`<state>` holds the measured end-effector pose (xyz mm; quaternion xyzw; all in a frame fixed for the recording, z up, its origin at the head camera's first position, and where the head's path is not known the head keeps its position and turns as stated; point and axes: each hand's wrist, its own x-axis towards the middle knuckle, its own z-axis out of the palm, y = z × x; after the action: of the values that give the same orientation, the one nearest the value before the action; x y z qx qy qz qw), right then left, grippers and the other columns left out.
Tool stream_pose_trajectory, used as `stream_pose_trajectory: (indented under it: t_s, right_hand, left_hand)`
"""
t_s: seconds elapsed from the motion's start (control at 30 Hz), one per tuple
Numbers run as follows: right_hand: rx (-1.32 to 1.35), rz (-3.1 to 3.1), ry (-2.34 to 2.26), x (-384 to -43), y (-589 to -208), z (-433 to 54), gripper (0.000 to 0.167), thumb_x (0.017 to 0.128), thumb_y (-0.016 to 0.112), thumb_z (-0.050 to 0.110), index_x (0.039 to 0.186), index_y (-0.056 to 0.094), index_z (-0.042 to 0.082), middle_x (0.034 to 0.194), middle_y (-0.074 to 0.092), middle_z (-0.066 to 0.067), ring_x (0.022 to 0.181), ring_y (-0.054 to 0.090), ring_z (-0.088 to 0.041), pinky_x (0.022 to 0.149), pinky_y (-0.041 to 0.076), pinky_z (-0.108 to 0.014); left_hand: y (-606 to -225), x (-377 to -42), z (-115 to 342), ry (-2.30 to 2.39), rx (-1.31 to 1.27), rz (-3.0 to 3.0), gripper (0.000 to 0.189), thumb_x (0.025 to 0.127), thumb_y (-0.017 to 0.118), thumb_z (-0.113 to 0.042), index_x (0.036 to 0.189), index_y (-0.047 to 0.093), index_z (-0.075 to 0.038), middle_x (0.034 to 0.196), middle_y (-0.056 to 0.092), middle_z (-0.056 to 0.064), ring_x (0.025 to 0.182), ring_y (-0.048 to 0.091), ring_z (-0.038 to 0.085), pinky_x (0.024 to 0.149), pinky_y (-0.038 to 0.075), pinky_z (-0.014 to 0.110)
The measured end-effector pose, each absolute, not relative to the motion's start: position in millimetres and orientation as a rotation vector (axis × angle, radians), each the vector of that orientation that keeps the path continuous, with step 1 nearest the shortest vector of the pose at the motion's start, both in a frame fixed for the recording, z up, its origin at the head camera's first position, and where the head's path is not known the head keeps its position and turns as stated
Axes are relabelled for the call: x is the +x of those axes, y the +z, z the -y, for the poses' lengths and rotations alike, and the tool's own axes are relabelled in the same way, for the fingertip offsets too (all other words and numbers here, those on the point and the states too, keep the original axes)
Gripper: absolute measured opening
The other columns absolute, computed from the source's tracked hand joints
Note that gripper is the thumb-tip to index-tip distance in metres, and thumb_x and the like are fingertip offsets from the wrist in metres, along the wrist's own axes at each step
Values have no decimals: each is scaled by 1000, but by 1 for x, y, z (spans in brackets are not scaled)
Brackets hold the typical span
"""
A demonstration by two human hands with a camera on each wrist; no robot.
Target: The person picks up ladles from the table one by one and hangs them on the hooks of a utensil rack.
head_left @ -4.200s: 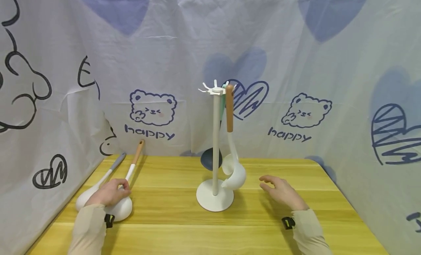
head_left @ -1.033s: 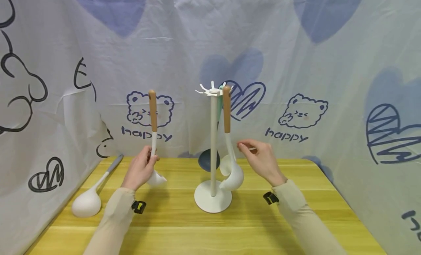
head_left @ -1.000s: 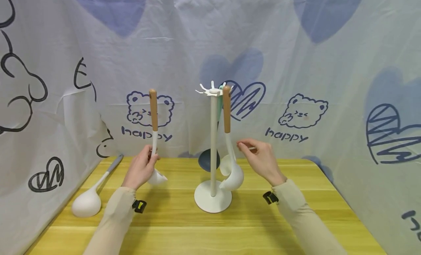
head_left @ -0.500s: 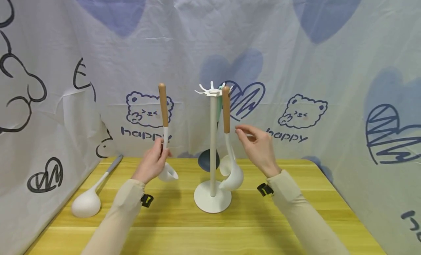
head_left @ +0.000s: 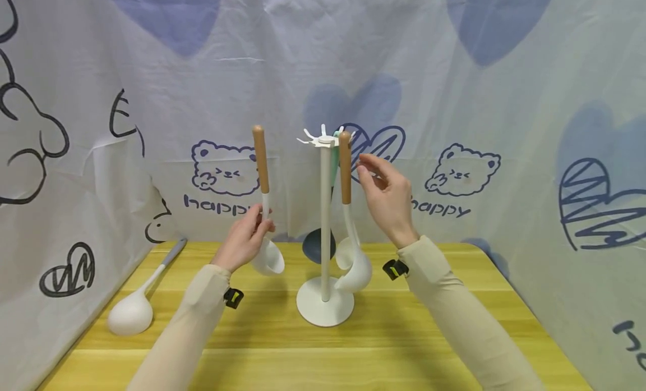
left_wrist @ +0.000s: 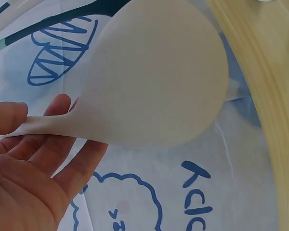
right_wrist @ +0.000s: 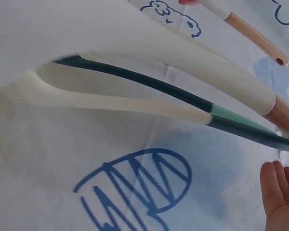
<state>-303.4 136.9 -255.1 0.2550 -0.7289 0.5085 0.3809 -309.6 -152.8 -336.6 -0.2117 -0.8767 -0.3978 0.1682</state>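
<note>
My left hand (head_left: 244,239) grips the white shaft of a ladle (head_left: 261,161) with a wooden handle. The ladle stands handle up, above the table and left of the rack, its bowl tipped toward the right. In the left wrist view, the rounded back of the ladle's bowl (left_wrist: 159,72) fills the middle, with thumb and fingers about the shaft. My right hand (head_left: 388,194) is raised with loosely bent fingers, just right of another wooden-handled ladle (head_left: 345,172) hanging on the white utensil rack (head_left: 325,222). That hand appears apart from the handle and holds nothing.
Behind the rack's post hang a dark-bowled ladle (head_left: 315,246) and a pale-bowled utensil (head_left: 344,254), partly hidden. A white ladle with a grey handle (head_left: 131,313) lies at the table's left. Patterned cloth (head_left: 282,88) encloses the back and sides.
My left hand has picked up the wooden-handled ladle from the table's left, stood it upright and brought it rightward toward the rack. My right hand has risen beside the hanging ladle's handle.
</note>
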Motion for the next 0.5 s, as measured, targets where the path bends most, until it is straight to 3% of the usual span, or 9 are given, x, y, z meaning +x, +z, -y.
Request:
stream_pose_trajectory:
  t_s: [0.23,0.5]
  right_hand:
    - [705,1799,1294,-307,-233,-127,36,98,59,15,134,58,6,134,60,-10,123,58,-16,102,49,-24]
    - [734,1835,1187,-311,-222,-121,34,98,60,17,130,61,7,137,59,-9,126,55,-17,103,50,-28]
  left_hand:
    - [-328,-309,147,-1172,-597,2523,22,105,46,-16,123,51,-5,105,69,15,103,66,31,95,53,52]
    - [-324,-311,142,-1133,-653,2518,19,104,47,-13,121,53,-7,104,69,15,101,67,30,91,55,53]
